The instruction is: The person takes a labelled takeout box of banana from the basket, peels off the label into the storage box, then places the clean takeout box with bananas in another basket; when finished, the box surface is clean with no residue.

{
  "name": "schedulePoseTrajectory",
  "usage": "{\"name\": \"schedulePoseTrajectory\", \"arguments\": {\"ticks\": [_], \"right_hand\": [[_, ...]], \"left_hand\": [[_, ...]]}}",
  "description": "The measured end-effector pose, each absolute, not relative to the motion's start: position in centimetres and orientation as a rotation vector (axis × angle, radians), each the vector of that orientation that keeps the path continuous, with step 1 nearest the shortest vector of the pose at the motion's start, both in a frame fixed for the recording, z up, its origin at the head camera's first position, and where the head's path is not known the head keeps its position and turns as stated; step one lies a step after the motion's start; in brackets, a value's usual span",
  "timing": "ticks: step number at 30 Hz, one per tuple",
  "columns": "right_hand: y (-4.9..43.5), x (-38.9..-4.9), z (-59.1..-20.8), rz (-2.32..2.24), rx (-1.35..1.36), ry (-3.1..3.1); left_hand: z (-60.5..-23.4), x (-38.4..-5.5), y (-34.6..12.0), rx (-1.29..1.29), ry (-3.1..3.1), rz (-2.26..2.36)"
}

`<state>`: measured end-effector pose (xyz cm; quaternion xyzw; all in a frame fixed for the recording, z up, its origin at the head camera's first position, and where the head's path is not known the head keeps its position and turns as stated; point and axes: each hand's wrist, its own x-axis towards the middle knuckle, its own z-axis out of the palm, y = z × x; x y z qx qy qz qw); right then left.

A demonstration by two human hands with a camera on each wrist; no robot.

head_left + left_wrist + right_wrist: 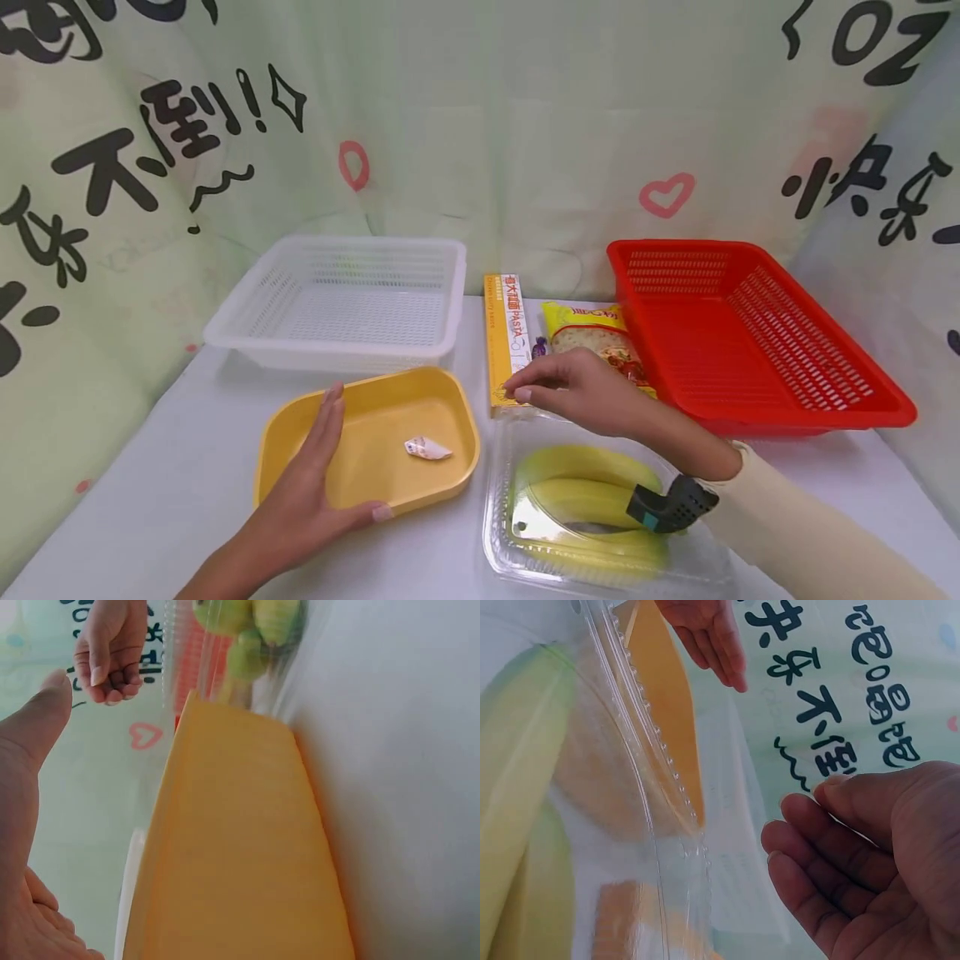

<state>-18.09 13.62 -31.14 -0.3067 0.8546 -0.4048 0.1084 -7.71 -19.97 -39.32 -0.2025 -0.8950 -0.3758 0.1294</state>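
A small wrapped candy [428, 448] lay in the right half of the yellow tray [375, 417], which sat on the white table [202, 467] at the left. The left hand [311, 487] was over the tray's left side, its thumb spread wide of its straight fingers; I could not tell whether it touched the rim. The right hand [570, 387] hung with its palm clear, fingers loosely curled and the thumb close to the index fingertip, above the near end of the pasta box [504, 317]. A dark camera [675, 504] was on its wrist, just past the cream sleeve [795, 525].

Right of the tray, a clear plastic box [490, 521] held several bananas [585, 496] beneath that forearm. Just right of the pasta box lay a purple-wrapped sweet [539, 347], then a yellow food packet [592, 337], partly hidden by the arm. The white basket [360, 292] stood at far left, the red basket [750, 350] at far right. Behind them hung a pale green curtain [517, 150] with black writing and pink hearts.
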Motion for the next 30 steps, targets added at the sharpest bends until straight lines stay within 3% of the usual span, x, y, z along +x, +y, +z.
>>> {"name": "schedulePoseTrajectory", "arguments": {"ticks": [24,30], "right_hand": [[23.9,-11.0,-33.3,-1.203,-0.789,2.871],[25.5,-9.7,-34.2,-1.148,-0.712,2.907]], "left_hand": [[-39.5,-7.2,-15.3,-0.863,-2.583,-1.365],[-39.8,-7.2,-13.9,-1.086,-2.396,-1.414]]}}
